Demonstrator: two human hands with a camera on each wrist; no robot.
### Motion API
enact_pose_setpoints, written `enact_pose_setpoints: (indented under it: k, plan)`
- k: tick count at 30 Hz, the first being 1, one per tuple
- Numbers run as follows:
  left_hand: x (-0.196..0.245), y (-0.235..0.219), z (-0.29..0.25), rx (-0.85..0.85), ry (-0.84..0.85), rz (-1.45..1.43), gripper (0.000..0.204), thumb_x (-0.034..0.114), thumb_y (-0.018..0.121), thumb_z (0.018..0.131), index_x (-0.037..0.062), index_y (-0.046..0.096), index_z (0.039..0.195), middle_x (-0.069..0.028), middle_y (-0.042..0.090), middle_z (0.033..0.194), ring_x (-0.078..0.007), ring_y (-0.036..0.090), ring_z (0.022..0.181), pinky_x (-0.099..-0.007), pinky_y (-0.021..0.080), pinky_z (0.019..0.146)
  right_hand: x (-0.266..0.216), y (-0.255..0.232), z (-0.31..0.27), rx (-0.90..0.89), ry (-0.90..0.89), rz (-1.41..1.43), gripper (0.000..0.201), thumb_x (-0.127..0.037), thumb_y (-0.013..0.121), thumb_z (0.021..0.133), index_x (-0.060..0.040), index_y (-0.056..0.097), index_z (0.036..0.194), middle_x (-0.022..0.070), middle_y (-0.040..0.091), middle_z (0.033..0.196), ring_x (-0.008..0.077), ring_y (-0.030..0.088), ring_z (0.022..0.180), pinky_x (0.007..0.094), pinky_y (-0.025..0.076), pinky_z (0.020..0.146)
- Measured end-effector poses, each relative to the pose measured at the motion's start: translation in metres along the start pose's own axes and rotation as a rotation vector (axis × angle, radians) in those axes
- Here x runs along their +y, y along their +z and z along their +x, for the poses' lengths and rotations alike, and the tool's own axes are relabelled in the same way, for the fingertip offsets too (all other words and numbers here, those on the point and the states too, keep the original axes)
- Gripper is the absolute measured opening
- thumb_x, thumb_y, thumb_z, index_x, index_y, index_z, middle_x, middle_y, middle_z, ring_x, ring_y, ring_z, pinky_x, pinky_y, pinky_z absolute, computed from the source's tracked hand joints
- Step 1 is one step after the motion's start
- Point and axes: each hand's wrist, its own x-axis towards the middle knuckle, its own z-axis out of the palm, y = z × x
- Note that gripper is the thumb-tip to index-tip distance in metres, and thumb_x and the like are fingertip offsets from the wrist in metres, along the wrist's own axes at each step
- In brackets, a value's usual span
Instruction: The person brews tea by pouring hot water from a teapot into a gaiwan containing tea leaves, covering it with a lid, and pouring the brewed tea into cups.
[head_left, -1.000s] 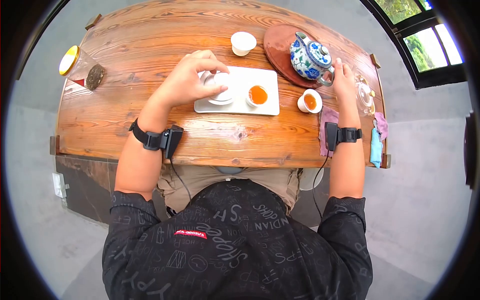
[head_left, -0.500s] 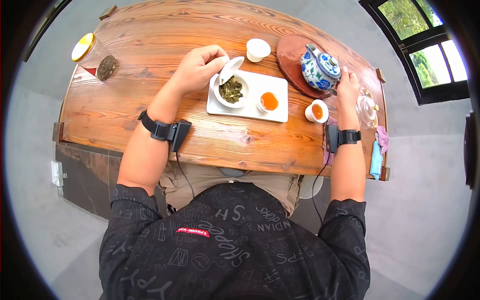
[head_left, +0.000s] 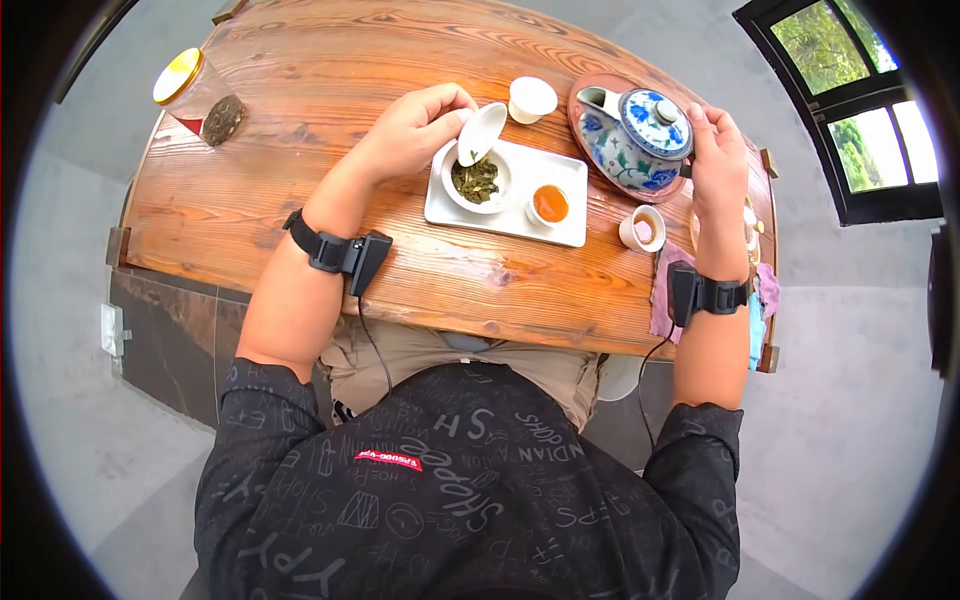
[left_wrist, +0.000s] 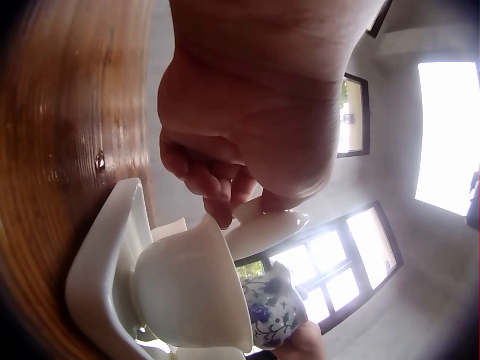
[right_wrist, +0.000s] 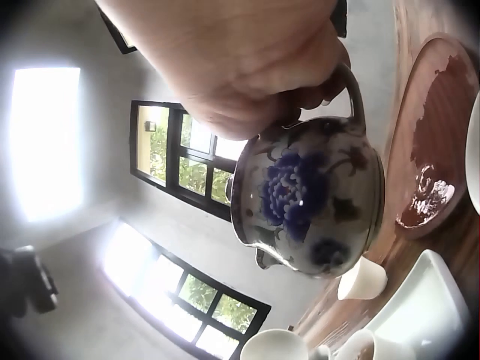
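The left hand [head_left: 415, 125] is pinching a white porcelain lid [head_left: 481, 133] by its rim, fingertips together on it, holding it tilted over the far-left edge of the white gaiwan bowl [head_left: 476, 180]; the bowl is sitting at the left end of a white rectangular tray [head_left: 500, 215], wet green leaves showing inside it; a small white cup of amber tea [head_left: 550, 203] is standing to its right on the same tray, just apart from the bowl; bare wood is lying open to the left of the tray and along the near edge of the rounded wooden table [head_left: 300, 230].

The right hand [head_left: 722, 160] is curling its fingers round the handle of the blue-and-white teapot [head_left: 640, 135], which is hanging just above the round reddish-brown saucer [head_left: 600, 125] at the far right; half a second ago the teapot was resting on that saucer with the hand only at its handle; the lid is staying raised as before.

A second cup [head_left: 643, 228] is standing near the teapot on the near side; an empty white cup [head_left: 532, 99] is sitting beyond the tray; a pink cloth [head_left: 665, 290] is lying at the right near edge under the wrist; a gold-lidded jar [head_left: 190, 85] is lying at the far left corner, well apart.

The teapot is glazed, round-bellied and floral-patterned; the table grain is strong and glossy.
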Motion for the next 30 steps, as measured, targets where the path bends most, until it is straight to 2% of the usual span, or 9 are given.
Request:
enact_pose_setpoints:
  k: [2, 4, 8, 11, 13, 20, 26, 28, 30]
  plan:
    - [-0.001, 0.000, 0.000, 0.006, 0.017, 0.011, 0.019, 0.017, 0.057, 0.104, 0.0003, 0.065, 0.107, 0.0002, 0.069, 0.094, -0.0061, 0.062, 0.084, -0.0249, 0.052, 0.076, -0.011, 0.008, -0.002, -0.047, -0.022, 0.039, 0.023, -0.025, 0.066, 0.103, -0.0026, 0.067, 0.099, -0.0028, 0.067, 0.077, 0.0017, 0.055, 0.064, 0.0186, 0.040, 0.053]
    - [-0.003, 0.001, 0.001, -0.002, 0.052, 0.018, 0.018, 0.016, 0.056, 0.104, 0.0006, 0.065, 0.107, 0.0003, 0.069, 0.093, -0.0060, 0.061, 0.084, -0.0248, 0.052, 0.076, -0.027, 0.014, -0.006, -0.151, -0.037, -0.102, 0.019, -0.025, 0.063, 0.105, -0.0058, 0.063, 0.104, -0.0061, 0.063, 0.079, -0.0006, 0.055, 0.065, 0.0168, 0.041, 0.053]
    - [0.000, 0.001, 0.001, -0.007, 0.053, 0.052, 0.018, 0.016, 0.056, 0.104, 0.0006, 0.065, 0.107, -0.0004, 0.069, 0.093, -0.0065, 0.061, 0.084, -0.0257, 0.052, 0.076, -0.041, 0.028, -0.009, -0.197, -0.031, -0.170, 0.019, -0.025, 0.064, 0.104, -0.0061, 0.063, 0.104, -0.0065, 0.063, 0.078, -0.0008, 0.053, 0.063, 0.0171, 0.040, 0.051]
    - [0.001, 0.001, 0.001, 0.022, 0.051, 0.094, 0.018, 0.016, 0.056, 0.104, 0.0006, 0.065, 0.108, -0.0012, 0.069, 0.093, -0.0077, 0.061, 0.084, -0.0268, 0.052, 0.076, -0.048, 0.038, -0.011, -0.196, -0.058, -0.142, 0.024, -0.025, 0.068, 0.100, -0.0011, 0.067, 0.099, -0.0008, 0.067, 0.067, 0.0037, 0.052, 0.061, 0.0233, 0.041, 0.056]
    - [0.000, -0.002, 0.001, -0.022, 0.029, 0.118, 0.018, 0.010, 0.050, 0.103, 0.0001, 0.061, 0.114, 0.0012, 0.064, 0.102, -0.0053, 0.057, 0.092, -0.0249, 0.049, 0.082, -0.053, 0.042, -0.013, -0.224, -0.106, -0.277, 0.023, -0.023, 0.068, 0.100, -0.0003, 0.067, 0.098, 0.0021, 0.069, 0.071, 0.0058, 0.055, 0.063, 0.0245, 0.045, 0.060]
    - [-0.002, -0.001, 0.002, -0.028, 0.037, 0.105, 0.018, 0.011, 0.051, 0.104, -0.0005, 0.061, 0.113, 0.0004, 0.065, 0.102, -0.0064, 0.058, 0.094, -0.0252, 0.050, 0.084, -0.062, 0.054, -0.018, -0.254, -0.157, -0.327, 0.024, -0.022, 0.068, 0.099, 0.0022, 0.067, 0.098, 0.0073, 0.072, 0.080, 0.0102, 0.062, 0.070, 0.0275, 0.051, 0.066]
    - [-0.001, -0.001, 0.001, -0.034, 0.041, 0.169, 0.018, 0.014, 0.053, 0.105, 0.0003, 0.062, 0.112, 0.0005, 0.065, 0.101, -0.0062, 0.058, 0.093, -0.0249, 0.050, 0.083, -0.064, 0.057, -0.018, -0.262, -0.173, -0.357, 0.023, -0.021, 0.068, 0.098, 0.0021, 0.067, 0.098, 0.0075, 0.072, 0.078, 0.0109, 0.063, 0.070, 0.0278, 0.050, 0.066]
    - [-0.004, 0.002, 0.001, 0.035, 0.102, 0.150, 0.017, 0.016, 0.057, 0.101, 0.0014, 0.064, 0.107, -0.0023, 0.068, 0.089, -0.0098, 0.060, 0.080, -0.0285, 0.051, 0.073, -0.064, 0.057, -0.018, -0.269, -0.173, -0.338, 0.023, -0.021, 0.069, 0.098, 0.0019, 0.067, 0.097, 0.0077, 0.071, 0.077, 0.0112, 0.063, 0.069, 0.0279, 0.050, 0.066]
    - [-0.003, 0.002, 0.000, 0.034, 0.105, 0.159, 0.017, 0.016, 0.057, 0.101, 0.0014, 0.064, 0.107, -0.0022, 0.067, 0.088, -0.0099, 0.060, 0.080, -0.0285, 0.051, 0.072, -0.064, 0.057, -0.017, -0.266, -0.179, -0.351, 0.023, -0.021, 0.069, 0.098, 0.0019, 0.067, 0.097, 0.0078, 0.071, 0.077, 0.0113, 0.063, 0.068, 0.0279, 0.050, 0.065]
